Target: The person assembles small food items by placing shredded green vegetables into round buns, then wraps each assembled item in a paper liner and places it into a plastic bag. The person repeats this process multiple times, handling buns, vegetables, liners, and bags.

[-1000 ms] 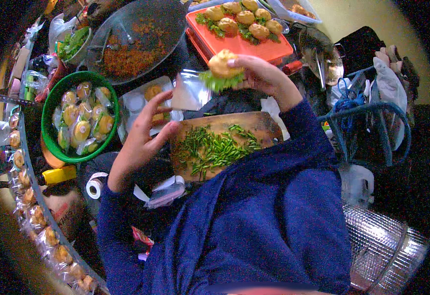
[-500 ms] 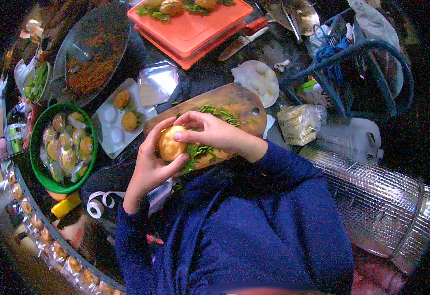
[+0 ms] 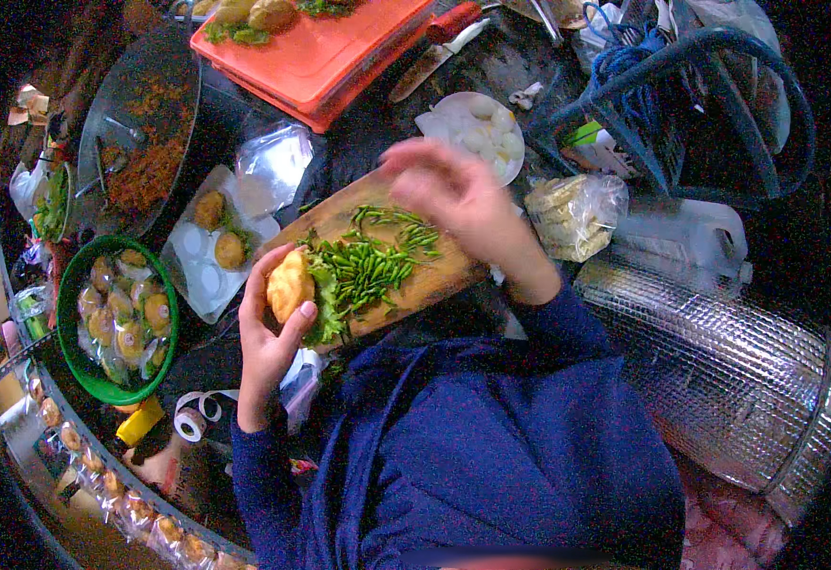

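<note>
My left hand (image 3: 265,347) is closed round a golden fried bun (image 3: 289,285), with a green lettuce leaf (image 3: 328,302) sticking out along its right side. It holds the bun above the left end of a wooden cutting board (image 3: 448,277). Small green chillies (image 3: 368,271) lie heaped and scattered on the board. My right hand (image 3: 468,195) is off the bun, over the board's far right end, just short of a white plate of pale egg pieces (image 3: 496,142). Motion smears its fingers, so whether they hold anything is unclear.
Left of the board sit a white tray (image 3: 204,280) with two fried buns, a green basket (image 3: 170,342) of wrapped buns and a large pan (image 3: 176,81) of reddish filling. Beyond stand an orange container (image 3: 315,57) and a knife (image 3: 425,71). A blue-handled basket (image 3: 548,123) is at right.
My right hand has let go of the bun and moved right and away toward the egg plate. My left hand has shifted slightly left with the bun. The whole view has shifted a little.
</note>
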Tool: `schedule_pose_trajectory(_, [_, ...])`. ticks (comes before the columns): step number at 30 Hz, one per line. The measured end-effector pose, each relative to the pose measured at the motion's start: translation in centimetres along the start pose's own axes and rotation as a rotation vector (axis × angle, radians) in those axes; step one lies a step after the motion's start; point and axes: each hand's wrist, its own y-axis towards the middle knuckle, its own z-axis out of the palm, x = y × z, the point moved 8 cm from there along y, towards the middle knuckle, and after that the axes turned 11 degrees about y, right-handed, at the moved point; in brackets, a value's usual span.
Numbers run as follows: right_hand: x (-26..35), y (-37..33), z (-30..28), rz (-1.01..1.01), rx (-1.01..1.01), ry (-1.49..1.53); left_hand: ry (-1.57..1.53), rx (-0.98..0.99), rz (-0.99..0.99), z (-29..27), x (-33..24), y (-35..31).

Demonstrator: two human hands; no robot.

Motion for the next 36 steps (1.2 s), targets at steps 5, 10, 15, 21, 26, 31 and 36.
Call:
schedule_pose_trajectory(5, [-3.1, 1.3, -15.4, -0.073, -0.555, -0.736, -0.082, -0.048, -0.091, -0.1, 1.2, -0.1])
schedule_pose_trajectory(10, [-11.1, 2.2, -17.3, -0.024, -0.351, -1.191, -0.162, -0.077, -0.132, 0.0, 2.4, 0.2])
schedule_pose_trajectory(15, [-11.8, 2.5, -15.0, -0.087, -0.197, -1.370, -0.240, -0.076, -0.179, -0.1, 3.3, 0.2])
schedule_pose_trajectory(21, [-12.3, 2.5, -14.2, 0.036, -0.112, -1.460, -0.347, -0.088, -0.217, -0.1, 3.5, 0.0])
schedule_pose_trajectory(26, [-11.8, 1.7, -13.7, -0.046, -0.133, -1.439, -0.392, -0.110, -0.222, 0.0, 3.5, -0.1])
schedule_pose_trajectory(31, [-11.6, 0.2, -13.8, -0.015, -0.137, -1.373, -0.437, -0.100, -0.202, 0.0, 3.5, 0.0])
schedule_pose_trajectory(36, [-11.0, 2.2, -16.3, -0.029, -0.290, -1.337, -0.403, -0.095, -0.201, 0.2, 3.4, -0.1])
